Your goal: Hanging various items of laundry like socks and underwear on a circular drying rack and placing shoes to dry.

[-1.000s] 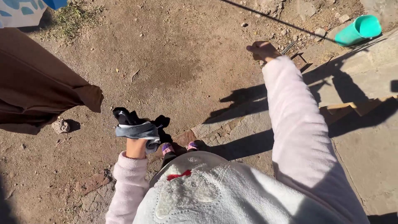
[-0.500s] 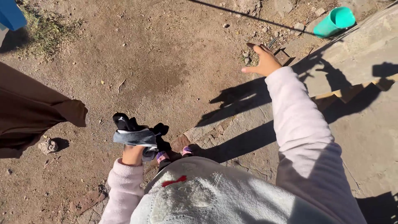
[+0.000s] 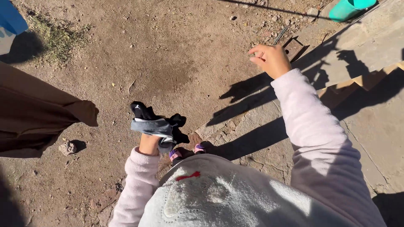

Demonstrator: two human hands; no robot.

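Socks [image 3: 158,124], a small bunch of dark and grey knit fabric, sit clamped in your left hand [image 3: 149,144], low and left of centre, above bare dirt ground [image 3: 168,50]. How many pieces are in the bunch cannot be told; they are crumpled together, one black end sticking up, a grey ribbed band across the middle. Fingers of that hand are hidden under the fabric; only the back of the hand and wrist show.

Your right hand [image 3: 271,59] is raised out ahead, holding nothing, fingers loosely curled and apart. A thin dark line [image 3: 269,8] crosses the top of the view just beyond it; hand and line do not touch.

Sleeves are pale pink fleece, soft and fuzzy. Your white plush top [image 3: 219,193] fills the bottom edge and hides most of your legs; only the pink shoe tips [image 3: 185,151] show.

Left edge: a brown cloth [image 3: 38,113] hangs in smooth folds, cut off by the frame. A blue item [image 3: 10,19] at the top left corner is mostly cropped; kind unclear. A green plastic cup-shaped thing [image 3: 347,7] is cut off at the top right.

Ground: dry packed dirt, pebbles, a stone [image 3: 67,148], rough concrete slabs [image 3: 370,46] on the right under hard shadows.
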